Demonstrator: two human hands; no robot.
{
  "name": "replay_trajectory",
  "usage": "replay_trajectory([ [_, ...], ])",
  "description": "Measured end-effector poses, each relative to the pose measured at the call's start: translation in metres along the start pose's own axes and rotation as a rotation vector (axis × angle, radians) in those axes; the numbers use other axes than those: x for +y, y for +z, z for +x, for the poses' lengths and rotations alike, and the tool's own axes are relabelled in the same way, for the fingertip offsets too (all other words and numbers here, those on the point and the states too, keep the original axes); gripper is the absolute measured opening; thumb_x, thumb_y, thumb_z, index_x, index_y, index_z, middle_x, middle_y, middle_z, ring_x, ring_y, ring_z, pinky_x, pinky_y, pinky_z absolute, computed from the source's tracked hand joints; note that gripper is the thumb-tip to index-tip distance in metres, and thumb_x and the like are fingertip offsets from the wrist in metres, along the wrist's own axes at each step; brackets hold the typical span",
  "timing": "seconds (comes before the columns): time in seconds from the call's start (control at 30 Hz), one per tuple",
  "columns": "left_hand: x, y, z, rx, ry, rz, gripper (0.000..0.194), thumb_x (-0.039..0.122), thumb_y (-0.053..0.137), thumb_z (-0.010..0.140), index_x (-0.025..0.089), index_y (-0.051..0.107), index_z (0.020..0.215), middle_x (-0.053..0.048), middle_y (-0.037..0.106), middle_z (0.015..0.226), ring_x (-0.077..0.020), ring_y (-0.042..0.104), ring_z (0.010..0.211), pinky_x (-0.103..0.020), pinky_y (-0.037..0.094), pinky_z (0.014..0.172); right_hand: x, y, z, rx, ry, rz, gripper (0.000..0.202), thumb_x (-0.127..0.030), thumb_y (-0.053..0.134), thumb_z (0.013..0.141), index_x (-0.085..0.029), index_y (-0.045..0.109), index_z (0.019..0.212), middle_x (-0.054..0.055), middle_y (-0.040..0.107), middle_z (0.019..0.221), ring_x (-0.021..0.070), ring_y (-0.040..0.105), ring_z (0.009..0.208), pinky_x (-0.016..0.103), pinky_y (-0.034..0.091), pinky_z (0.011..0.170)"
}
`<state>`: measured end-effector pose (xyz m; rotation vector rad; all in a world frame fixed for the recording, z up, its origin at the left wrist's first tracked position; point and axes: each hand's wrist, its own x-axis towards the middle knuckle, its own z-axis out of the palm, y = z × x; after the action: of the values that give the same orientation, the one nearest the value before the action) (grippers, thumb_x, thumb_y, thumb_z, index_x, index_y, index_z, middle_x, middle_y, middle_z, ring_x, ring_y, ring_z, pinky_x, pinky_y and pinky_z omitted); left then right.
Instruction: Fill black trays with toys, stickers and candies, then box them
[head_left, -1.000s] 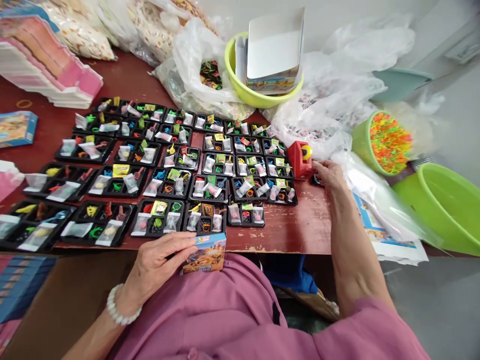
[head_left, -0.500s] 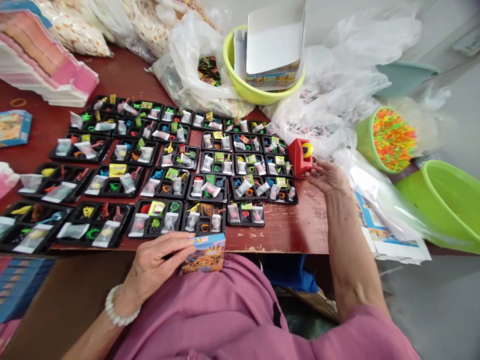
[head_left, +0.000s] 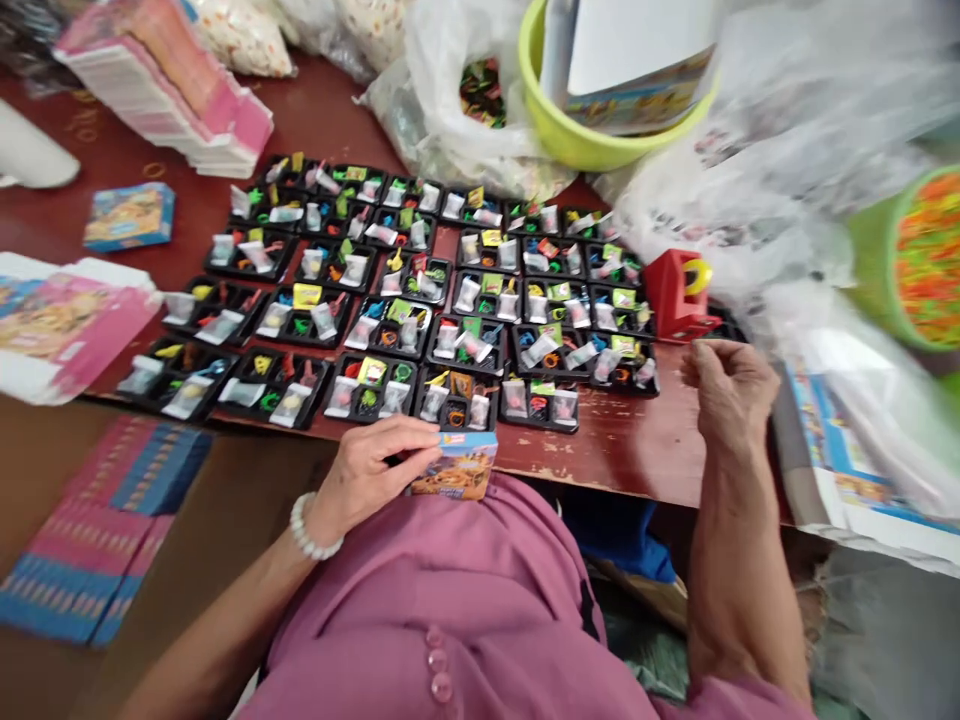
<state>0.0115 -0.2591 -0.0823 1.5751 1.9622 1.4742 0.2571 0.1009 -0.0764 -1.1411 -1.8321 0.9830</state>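
Note:
My left hand (head_left: 379, 465) grips a small printed box (head_left: 456, 468) at the table's front edge, against the pink shirt. My right hand (head_left: 731, 390) is raised over the table's right part, its fingers curled together; whether something small is between them I cannot make out. Just beyond it stands a red dispenser (head_left: 679, 298) with a yellow round part. Rows of black trays (head_left: 544, 405) with small bags and coloured plastic pieces cover the table left of the dispenser.
A yellow-green basin (head_left: 581, 155) holds cardboard. Plastic bags (head_left: 675, 200) lie behind the trays. Stacked pink cartons (head_left: 180, 90) and a blue box (head_left: 129, 215) are at left. Flat printed sheets (head_left: 847, 440) lie at right. Packed boxes (head_left: 90, 540) sit below, left.
My right hand has drawn back from the red dispenser, and its fingers have curled in. The view has shifted. My left hand still holds the small box.

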Motion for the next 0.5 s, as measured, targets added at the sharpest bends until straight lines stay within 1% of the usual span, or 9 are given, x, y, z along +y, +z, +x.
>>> replay_trajectory([
  [0.03, 0.001, 0.0, 0.0, -0.003, 0.0, 0.005, 0.009, 0.014, 0.074, 0.09, 0.019, 0.078, 0.097, -0.007, 0.08, 0.101, -0.0175, 0.077, 0.09, -0.029, 0.063, 0.086, -0.014, 0.01, -0.02, -0.027, 0.026, 0.103, 0.017, -0.04, 0.074, 0.082, -0.023, 0.069, 0.085, 0.001, 0.061, 0.071, 0.0142, 0.054, 0.062, 0.028, 0.048, 0.062],
  [0.07, 0.001, 0.0, 0.001, -0.007, 0.0, 0.012, 0.009, 0.014, 0.073, 0.09, 0.019, 0.078, 0.097, -0.008, 0.08, 0.101, -0.0176, 0.077, 0.091, -0.03, 0.063, 0.086, -0.03, 0.021, -0.042, -0.114, 0.036, 0.178, 0.019, -0.04, 0.078, 0.081, -0.023, 0.073, 0.088, 0.0, 0.063, 0.071, 0.0128, 0.054, 0.06, 0.027, 0.047, 0.06],
  [0.1, 0.002, 0.001, 0.001, -0.012, 0.001, 0.018, 0.01, 0.014, 0.073, 0.091, 0.018, 0.077, 0.098, -0.008, 0.08, 0.101, -0.0177, 0.077, 0.091, -0.03, 0.063, 0.085, -0.046, 0.034, -0.065, -0.274, 0.072, 0.259, 0.02, -0.041, 0.08, 0.081, -0.023, 0.074, 0.09, 0.001, 0.066, 0.074, 0.0125, 0.056, 0.06, 0.026, 0.048, 0.059],
  [0.17, 0.004, 0.0, 0.002, -0.019, 0.01, 0.033, 0.01, 0.014, 0.071, 0.091, 0.018, 0.076, 0.099, -0.008, 0.08, 0.1, -0.0178, 0.076, 0.092, -0.031, 0.063, 0.085, -0.078, 0.059, -0.109, -0.54, 0.16, 0.364, 0.023, -0.045, 0.08, 0.084, -0.025, 0.076, 0.094, 0.001, 0.07, 0.078, 0.0136, 0.06, 0.061, 0.026, 0.05, 0.055],
  [0.2, 0.006, 0.0, 0.002, -0.02, 0.016, 0.042, 0.01, 0.013, 0.071, 0.092, 0.018, 0.075, 0.099, -0.008, 0.079, 0.099, -0.0176, 0.076, 0.092, -0.031, 0.063, 0.085, -0.092, 0.071, -0.128, -0.647, 0.203, 0.415, 0.025, -0.046, 0.078, 0.086, -0.025, 0.076, 0.098, 0.002, 0.071, 0.079, 0.0145, 0.062, 0.062, 0.027, 0.051, 0.055],
  [0.23, 0.007, 0.0, 0.002, -0.017, 0.024, 0.053, 0.01, 0.013, 0.07, 0.092, 0.018, 0.075, 0.099, -0.008, 0.079, 0.099, -0.0172, 0.076, 0.091, -0.031, 0.063, 0.084, -0.102, 0.081, -0.144, -0.708, 0.223, 0.471, 0.028, -0.047, 0.078, 0.086, -0.025, 0.075, 0.103, 0.001, 0.071, 0.079, 0.0141, 0.061, 0.061, 0.027, 0.051, 0.054],
  [0.3, 0.01, 0.001, 0.001, -0.003, 0.043, 0.085, 0.01, 0.012, 0.069, 0.093, 0.019, 0.073, 0.099, -0.007, 0.079, 0.098, -0.0164, 0.075, 0.09, -0.03, 0.062, 0.084, -0.114, 0.097, -0.165, -0.746, 0.258, 0.55, 0.041, -0.048, 0.078, 0.087, -0.026, 0.068, 0.121, -0.001, 0.07, 0.076, 0.0135, 0.06, 0.059, 0.026, 0.052, 0.053],
  [0.37, 0.013, 0.002, 0.0, 0.005, 0.06, 0.134, 0.01, 0.012, 0.067, 0.094, 0.019, 0.071, 0.1, -0.006, 0.078, 0.098, -0.0162, 0.074, 0.089, -0.029, 0.061, 0.083, -0.116, 0.106, -0.177, -0.701, 0.282, 0.602, 0.051, -0.047, 0.078, 0.088, -0.027, 0.057, 0.129, -0.004, 0.068, 0.073, 0.0125, 0.058, 0.056, 0.025, 0.051, 0.052],
  [0.5, 0.019, 0.006, -0.005, 0.011, 0.089, 0.26, 0.017, 0.012, 0.066, 0.094, 0.018, 0.063, 0.109, -0.005, 0.075, 0.096, -0.0165, 0.073, 0.087, -0.026, 0.059, 0.081, -0.111, 0.111, -0.191, -0.614, 0.316, 0.604, 0.044, -0.042, 0.077, 0.09, -0.028, 0.049, 0.12, -0.005, 0.069, 0.076, 0.0116, 0.059, 0.055, 0.023, 0.051, 0.049],
])
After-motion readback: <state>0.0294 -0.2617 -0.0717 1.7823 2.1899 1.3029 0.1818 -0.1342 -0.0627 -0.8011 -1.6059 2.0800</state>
